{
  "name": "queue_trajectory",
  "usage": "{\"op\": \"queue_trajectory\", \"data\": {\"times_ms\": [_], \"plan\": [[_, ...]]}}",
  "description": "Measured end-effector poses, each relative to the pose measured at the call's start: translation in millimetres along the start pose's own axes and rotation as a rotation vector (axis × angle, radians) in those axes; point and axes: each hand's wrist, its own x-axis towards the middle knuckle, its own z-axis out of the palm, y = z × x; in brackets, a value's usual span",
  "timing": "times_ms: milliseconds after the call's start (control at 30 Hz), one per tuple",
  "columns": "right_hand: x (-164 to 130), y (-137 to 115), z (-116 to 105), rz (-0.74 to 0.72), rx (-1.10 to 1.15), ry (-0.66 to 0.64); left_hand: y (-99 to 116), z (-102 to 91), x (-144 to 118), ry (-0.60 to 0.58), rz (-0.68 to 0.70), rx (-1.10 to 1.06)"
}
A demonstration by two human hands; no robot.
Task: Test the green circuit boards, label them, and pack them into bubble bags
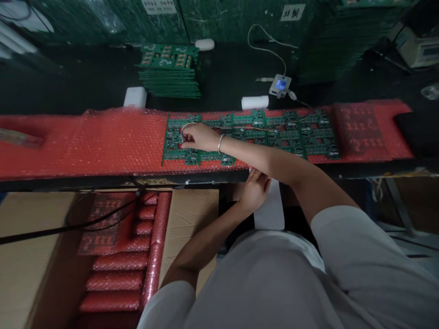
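My right hand point(200, 137), nearly closed, pinches the thin cable point(254, 128) over the left end of the circuit boards point(255, 135), lying lengthwise left to right; my left hand point(255, 189), grip unclear, is farther.

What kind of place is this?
Likely an electronics assembly or test bench: circuit boards with mounted components lie on red bubble wrap, a small device with a lit screen sits behind them, and an open carton below holds red-wrapped packs.

Right hand point(199, 137) with wires point(254, 128) over circuit boards point(287, 135)
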Motion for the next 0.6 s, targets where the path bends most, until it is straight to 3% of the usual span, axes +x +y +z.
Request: {"op": "queue_trajectory", "data": {"times_ms": [200,300,433,533,600], "plan": [[-1,0,1,-0.008,-0.025,0.006,6,-4.8,-2,0.002,0.049,0.012],[-2,-1,1,-0.021,-0.026,0.011,12,-28.1,-6,0.02,0.053,-0.036],[-8,-1,0,-0.031,0.032,0.129,0,-97.4,-11,0.13,-0.036,-0.03],[-11,4,3,-0.003,0.101,0.241,-31,-160.8,-14,0.237,-0.217,0.101],[-12,8,7,0.011,0.134,0.282,-57,-195.5,-15,0.249,-0.307,0.18]]}}
